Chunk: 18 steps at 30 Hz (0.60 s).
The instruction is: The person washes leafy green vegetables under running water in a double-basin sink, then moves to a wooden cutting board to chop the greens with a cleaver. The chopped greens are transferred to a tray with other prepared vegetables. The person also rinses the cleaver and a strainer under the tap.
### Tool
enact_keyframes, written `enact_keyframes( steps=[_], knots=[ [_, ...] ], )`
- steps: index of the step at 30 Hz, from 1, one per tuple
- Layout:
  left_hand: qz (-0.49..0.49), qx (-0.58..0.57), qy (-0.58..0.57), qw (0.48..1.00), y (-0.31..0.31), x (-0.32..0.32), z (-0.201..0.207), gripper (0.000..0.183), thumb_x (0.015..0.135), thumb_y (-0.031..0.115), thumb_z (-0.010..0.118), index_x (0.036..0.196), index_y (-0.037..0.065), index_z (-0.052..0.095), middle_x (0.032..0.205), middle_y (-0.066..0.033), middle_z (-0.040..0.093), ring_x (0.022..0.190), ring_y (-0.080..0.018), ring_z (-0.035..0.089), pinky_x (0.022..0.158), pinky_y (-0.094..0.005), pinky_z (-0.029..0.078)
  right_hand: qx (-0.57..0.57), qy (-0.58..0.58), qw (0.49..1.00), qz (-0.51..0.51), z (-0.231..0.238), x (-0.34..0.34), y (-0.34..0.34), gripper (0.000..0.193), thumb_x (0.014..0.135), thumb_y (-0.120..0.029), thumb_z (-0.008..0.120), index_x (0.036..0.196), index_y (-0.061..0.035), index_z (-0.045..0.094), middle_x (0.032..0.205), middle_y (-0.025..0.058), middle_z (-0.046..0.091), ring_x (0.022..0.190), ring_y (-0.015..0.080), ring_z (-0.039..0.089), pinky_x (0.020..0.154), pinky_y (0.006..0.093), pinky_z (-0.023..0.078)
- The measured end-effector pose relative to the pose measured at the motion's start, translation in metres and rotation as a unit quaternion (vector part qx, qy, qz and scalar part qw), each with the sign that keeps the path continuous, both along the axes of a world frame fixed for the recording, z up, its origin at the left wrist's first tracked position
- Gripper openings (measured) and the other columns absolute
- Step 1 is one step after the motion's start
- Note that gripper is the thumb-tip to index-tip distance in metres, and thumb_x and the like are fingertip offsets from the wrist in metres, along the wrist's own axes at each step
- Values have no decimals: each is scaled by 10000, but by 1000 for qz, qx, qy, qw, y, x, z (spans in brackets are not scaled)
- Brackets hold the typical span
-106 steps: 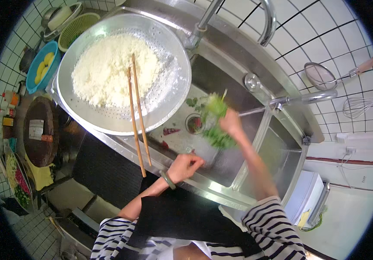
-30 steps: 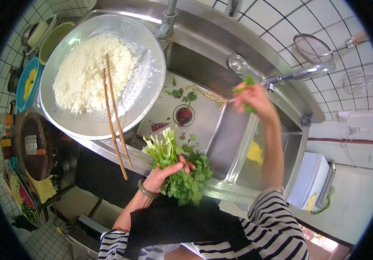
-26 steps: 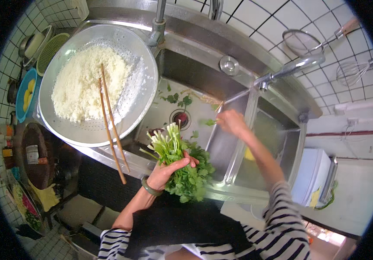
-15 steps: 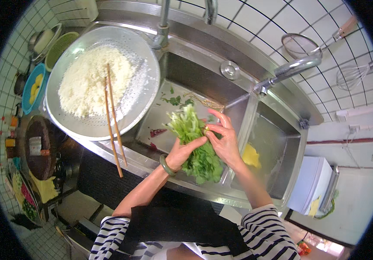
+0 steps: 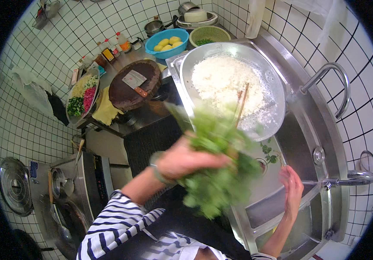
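My left hand point(image 5: 191, 160), wearing a green bangle, is closed around a bunch of leafy green herbs that looks like cilantro point(image 5: 221, 186). The bunch is smeared by motion; it is lifted beside the sink and covers part of the big colander's near rim. Over the sink point(image 5: 260, 190), my right hand point(image 5: 291, 188) hangs apart from the bunch, slightly blurred, its fingers loosely extended with nothing visible in them. Loose green leaves point(image 5: 271, 154) lie on the sink bottom near the drain, between the bunch and my right hand.
A large metal colander point(image 5: 277, 91) of white rice point(image 5: 225, 80) with chopsticks point(image 5: 242, 106) rests across the sink's left end. Beyond stand a blue basin point(image 5: 152, 43) of potatoes and a green basket point(image 5: 221, 37). A cleaver point(image 5: 133, 80) lies on a round chopping board point(image 5: 119, 97). Taps point(image 5: 347, 93) overhang the sink.
My view has swung left. My left hand has carried the herb bunch up and leftward, out over the sink's near edge. My right hand has let go of the bunch and stays over the sink.
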<state>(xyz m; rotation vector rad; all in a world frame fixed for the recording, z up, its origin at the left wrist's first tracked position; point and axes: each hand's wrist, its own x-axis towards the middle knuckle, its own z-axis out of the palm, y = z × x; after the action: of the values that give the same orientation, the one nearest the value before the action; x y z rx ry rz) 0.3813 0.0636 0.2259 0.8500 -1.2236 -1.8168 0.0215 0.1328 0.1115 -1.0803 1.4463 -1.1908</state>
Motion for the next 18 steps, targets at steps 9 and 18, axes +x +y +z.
enact_keyframes(
  steps=[9,18],
  knots=[
    [296,-57,-556,775,-155,335,-84,470,876,339,627,1196,-5,613,1154,-139,635,1057,-246,587,936,-369,436,164,383,908,-51,-129,-35,43,302,916,-171,560,1126,38,620,958,185,688,834,217,678,737,311,516],
    [122,-118,-759,629,-358,578,-270,652,865,387,646,1337,-5,424,1336,-185,449,1198,-321,478,981,-445,420,301,136,923,-200,-176,-24,24,366,890,-147,549,1234,-23,549,1078,139,648,814,197,666,653,309,541]
  ],
)
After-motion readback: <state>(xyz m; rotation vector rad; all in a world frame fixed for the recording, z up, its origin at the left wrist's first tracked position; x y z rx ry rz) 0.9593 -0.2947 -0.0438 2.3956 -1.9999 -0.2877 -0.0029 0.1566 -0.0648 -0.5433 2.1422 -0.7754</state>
